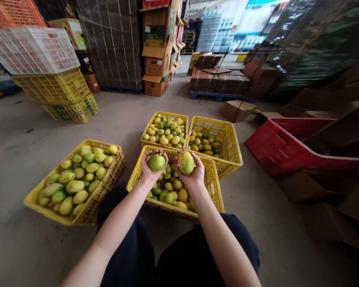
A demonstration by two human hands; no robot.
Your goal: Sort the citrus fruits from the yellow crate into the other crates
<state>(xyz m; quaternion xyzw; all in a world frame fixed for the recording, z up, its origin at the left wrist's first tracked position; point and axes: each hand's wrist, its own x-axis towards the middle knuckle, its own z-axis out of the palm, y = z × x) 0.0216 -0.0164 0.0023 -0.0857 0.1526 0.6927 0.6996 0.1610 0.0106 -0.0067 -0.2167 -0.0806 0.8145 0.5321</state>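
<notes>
Overhead, from the head camera, a person's left hand (pixel 152 167) cups a green fruit (pixel 157 162), fingers curled around it, above the near yellow crate (pixel 215 187). The right hand (pixel 194 171), fingers wrapped likewise, grips a yellow-green fruit (pixel 186 163) over the same crate, which holds more fruit. Left of the near yellow crate sits a heaped crate (pixel 74 220); beyond it stand two more crates (pixel 164 114), and a red bin (pixel 272 159) lies to its right.
</notes>
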